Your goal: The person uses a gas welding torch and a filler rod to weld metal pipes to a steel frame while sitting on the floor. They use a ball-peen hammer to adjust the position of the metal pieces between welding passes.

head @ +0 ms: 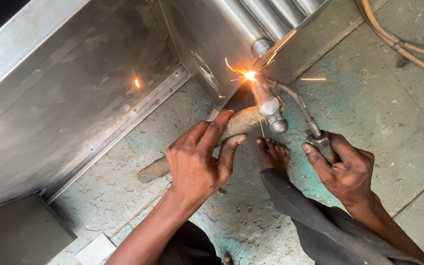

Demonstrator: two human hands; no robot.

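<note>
1. Clearly, the left hand (195, 159) wraps its fingers around a wooden-handled hammer (244, 122), its head pressed to the steel cabinet (74, 93) corner.
2. Right hand (345, 169) fingers clench the welding torch (300, 110); sparks (250, 75) could burn the bare foot (274, 154) just below.
3. Concrete floor (369, 88) lies open rightward; the hose (398, 44) stays well apart.

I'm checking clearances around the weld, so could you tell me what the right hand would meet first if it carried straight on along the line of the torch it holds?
The right hand grips a welding torch aimed up-left. Going on, its tip meets the sheet-metal edge at the spark, where the hammer head also sits; depth there is unclear.
</note>
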